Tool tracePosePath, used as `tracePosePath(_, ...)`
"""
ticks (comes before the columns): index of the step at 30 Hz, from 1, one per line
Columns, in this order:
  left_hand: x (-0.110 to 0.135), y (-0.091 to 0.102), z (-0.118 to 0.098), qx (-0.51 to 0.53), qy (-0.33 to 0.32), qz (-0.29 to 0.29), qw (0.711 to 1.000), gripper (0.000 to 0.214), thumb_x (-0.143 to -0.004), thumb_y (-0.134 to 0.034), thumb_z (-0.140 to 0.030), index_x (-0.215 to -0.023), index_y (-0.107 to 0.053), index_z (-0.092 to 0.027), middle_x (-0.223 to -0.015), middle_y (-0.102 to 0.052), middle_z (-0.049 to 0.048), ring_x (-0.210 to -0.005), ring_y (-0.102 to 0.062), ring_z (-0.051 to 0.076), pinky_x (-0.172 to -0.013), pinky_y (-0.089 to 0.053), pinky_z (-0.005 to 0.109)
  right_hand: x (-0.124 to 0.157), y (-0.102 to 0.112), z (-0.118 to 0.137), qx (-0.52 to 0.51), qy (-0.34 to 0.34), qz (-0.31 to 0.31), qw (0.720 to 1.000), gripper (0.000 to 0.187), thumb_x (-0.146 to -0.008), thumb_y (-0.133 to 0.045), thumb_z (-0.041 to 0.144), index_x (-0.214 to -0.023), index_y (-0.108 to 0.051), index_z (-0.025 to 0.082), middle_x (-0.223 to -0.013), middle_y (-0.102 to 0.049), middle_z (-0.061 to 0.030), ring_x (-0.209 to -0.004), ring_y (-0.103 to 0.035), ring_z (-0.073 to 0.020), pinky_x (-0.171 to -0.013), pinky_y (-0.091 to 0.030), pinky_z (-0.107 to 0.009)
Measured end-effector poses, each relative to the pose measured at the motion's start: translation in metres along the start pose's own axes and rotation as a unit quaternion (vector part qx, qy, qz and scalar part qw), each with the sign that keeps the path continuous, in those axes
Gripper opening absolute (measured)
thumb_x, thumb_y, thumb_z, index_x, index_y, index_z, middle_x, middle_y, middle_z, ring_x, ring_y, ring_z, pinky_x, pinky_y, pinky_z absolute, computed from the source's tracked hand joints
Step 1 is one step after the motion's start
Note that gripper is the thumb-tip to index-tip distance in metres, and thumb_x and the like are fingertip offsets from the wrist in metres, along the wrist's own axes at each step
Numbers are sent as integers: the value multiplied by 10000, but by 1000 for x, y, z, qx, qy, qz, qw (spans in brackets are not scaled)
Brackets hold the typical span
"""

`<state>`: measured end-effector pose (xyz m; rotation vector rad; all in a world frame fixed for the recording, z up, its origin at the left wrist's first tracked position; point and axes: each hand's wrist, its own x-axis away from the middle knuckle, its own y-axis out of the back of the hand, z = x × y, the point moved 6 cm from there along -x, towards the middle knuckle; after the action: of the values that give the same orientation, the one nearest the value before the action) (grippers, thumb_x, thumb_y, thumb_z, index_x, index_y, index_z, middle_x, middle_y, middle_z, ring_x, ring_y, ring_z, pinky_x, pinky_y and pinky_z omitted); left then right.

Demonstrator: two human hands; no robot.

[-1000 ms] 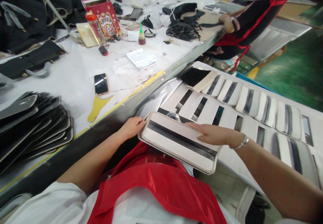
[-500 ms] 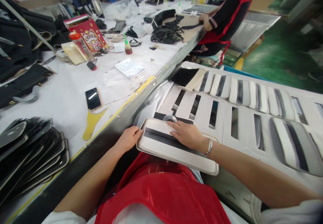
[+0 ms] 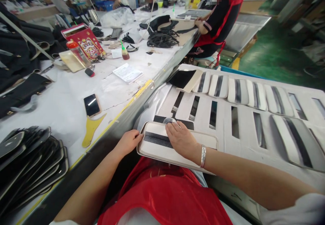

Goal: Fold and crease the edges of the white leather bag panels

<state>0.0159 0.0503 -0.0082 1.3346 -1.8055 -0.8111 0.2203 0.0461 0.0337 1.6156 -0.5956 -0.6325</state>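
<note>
A pale rectangular panel (image 3: 154, 148) with rounded corners and a dark lengthwise stripe lies across my lap, against the edge of the white slotted board. My left hand (image 3: 130, 140) pinches its left end, thumb on top. On its upper face rests my right hand (image 3: 181, 138), fingers stretched out and pointing away, covering part of the stripe. Just beyond those fingertips sits a round, clear, shiny object (image 3: 169, 120), partly hidden, on a black flat piece (image 3: 189, 125).
Several similar striped panels (image 3: 238, 91) lie on the slotted board (image 3: 225, 116) to my right. Left, the worktable (image 3: 63, 99) carries a phone (image 3: 91, 105), a yellow flat piece (image 3: 92, 130) and stacked dark panels (image 3: 33, 164). A co-worker (image 3: 223, 18) sits farther up the table.
My right hand has shifted slightly left along the panel and turned, its fingers now closer together and pointing away. My left hand keeps its hold; the view has swung slightly.
</note>
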Motion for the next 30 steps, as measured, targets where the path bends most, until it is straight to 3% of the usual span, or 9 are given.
tracePosePath(3, -1, 2, -2, 4, 2, 0, 1000, 401, -875, -392, -454, -564, -376, -200, -590, -441, -6, -610, -458, 154, -597, -291, 278, 1, 4, 1, -50, -40, -25, 998, 483, -913, -266, 108, -1362, -434, 50, -1258, -561, -181, -1133, -523, -259, -1060, -313, -438)
tracePosePath(5, -2, 2, -1, 11, 3, 3, 1000, 397, -874, -393, -451, -566, -381, -201, -586, -442, -7, -603, -457, 153, -592, -291, 278, 1, 5, 5, -79, -58, -52, 994, 486, -935, -297, 182, -1400, -383, 67, -1365, -483, -167, -1251, -440, -260, -1094, -273, -440)
tracePosePath(8, -3, 2, 0, 15, 1, 2, 1000, 385, -865, -412, -431, -559, -368, -201, -576, -432, -14, -587, -442, 145, -587, -285, 278, -4, -6, 28, -116, -5, -54, 992, 535, -941, -372, 397, -1391, -415, 112, -1458, -382, -127, -1356, -304, -278, -1119, -239, -450)
tracePosePath(11, -3, 2, 4, 24, 8, -4, 1000, 383, -862, -418, -407, -549, -347, -198, -563, -413, -24, -571, -420, 134, -581, -278, 275, -11, -22, 48, -149, 29, -21, 988, 607, -906, -411, 516, -1389, -430, 149, -1474, -363, -107, -1366, -287, -290, -1122, -226, -468)
tracePosePath(18, 0, 1, 8, 62, 5, -1, 998, 376, -869, -433, -402, -566, -374, -188, -577, -416, -34, -575, -421, 121, -583, -284, 266, -11, -27, 54, -158, 35, 4, 987, 622, -892, -448, 519, -1397, -425, 157, -1497, -318, -110, -1387, -240, -291, -1135, -180, -462)
tracePosePath(30, -4, 9, -2, -27, -15, -7, 999, 325, -869, -420, -307, -572, -349, -197, -626, -408, -12, -609, -436, 137, -613, -296, 288, -16, -27, 51, -180, 13, 17, 983, 637, -877, -450, 538, -1400, -418, 175, -1488, -339, -98, -1377, -250, -288, -1125, -181, -461)
